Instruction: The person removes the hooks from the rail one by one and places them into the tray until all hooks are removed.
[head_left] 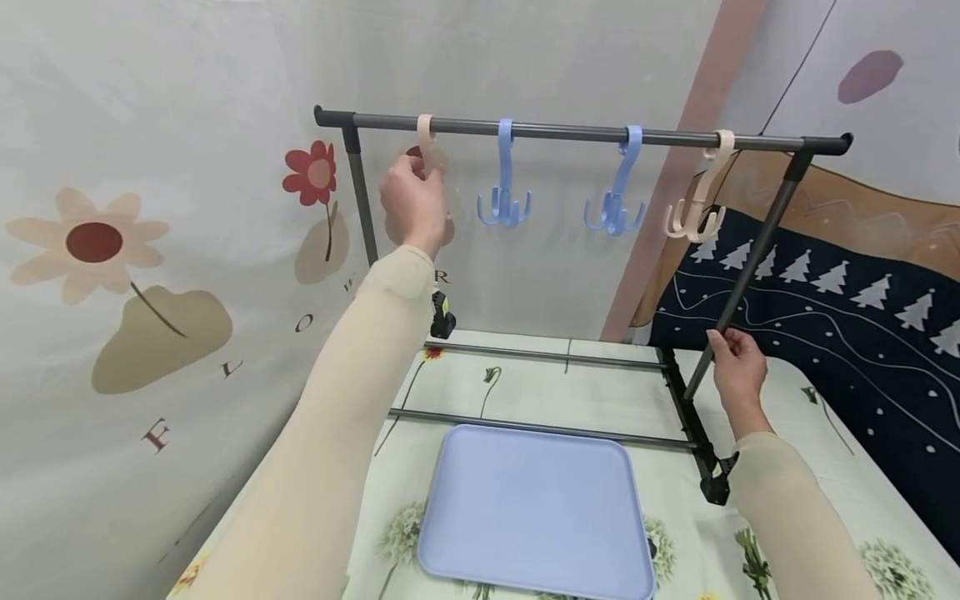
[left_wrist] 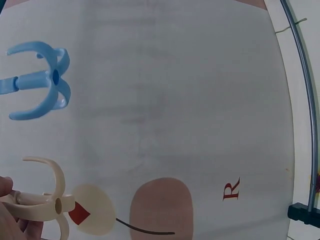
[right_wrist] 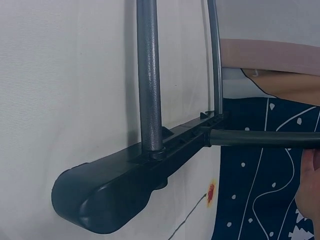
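Note:
A dark grey garment rack stands on the table, and its top bar (head_left: 566,131) carries a row of pronged hook hangers. My left hand (head_left: 416,204) pinches the stem of the leftmost beige hook hanger (head_left: 425,129), which hangs over the bar. In the left wrist view that hanger's curved prongs (left_wrist: 59,185) stick out past my fingers. To its right hang two blue hook hangers (head_left: 506,171) (head_left: 624,175), then another beige hook hanger (head_left: 705,187). My right hand (head_left: 740,375) grips the rack's right post (head_left: 753,258) low down, above the black foot (head_left: 688,417).
A light blue tray (head_left: 536,508) lies on the flowered tablecloth (head_left: 697,550) in front of the rack. Two lower rails (head_left: 540,422) run between the rack's feet. Behind hangs a printed curtain (head_left: 247,83), with a dark blue tree-patterned cloth (head_left: 832,333) at the right.

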